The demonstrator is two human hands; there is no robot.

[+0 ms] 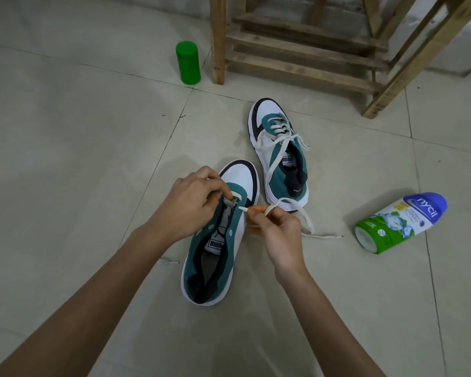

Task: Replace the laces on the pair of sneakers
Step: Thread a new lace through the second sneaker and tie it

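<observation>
Right on the near sneaker (230, 254): it sits flat on the floor, toe pointing away, directly under both grips, and most of its eyelets show bare. The left grip (191, 205) is curled over the front of the lacing area, fingertips pinching something pale there; tongue edge or eyelet flap, I cannot tell, the fingers cover it. The right grip (278, 232) is closed on the white lace (306, 220), thumb and forefinger pinching just behind the tip (243, 209), which pokes out towards the left grip's fingertips, just beside the teal eyelet edge. From the right grip the lace loops out to the right and trails along the floor, its far end lying loose. Below the left forearm a short white lace end (169, 262) peeks out; where it runs is hidden by the arm. Beyond the right grip stands the far sneaker (276, 159), toe away as well, its own laces (269, 140) threaded through the front rows and hanging slack over the side. Well right of the right grip a powder bottle (400, 223) lies on its side, blue cap up and away. Far beyond the left grip a green canister (188, 62) stands upright, just beside the leg of a wooden frame (305, 66) whose top is cut off by the edge. Underneath it all, a pale tiled floor (79, 159) with dark grout lines; the wall behind is too dim to make out.
</observation>
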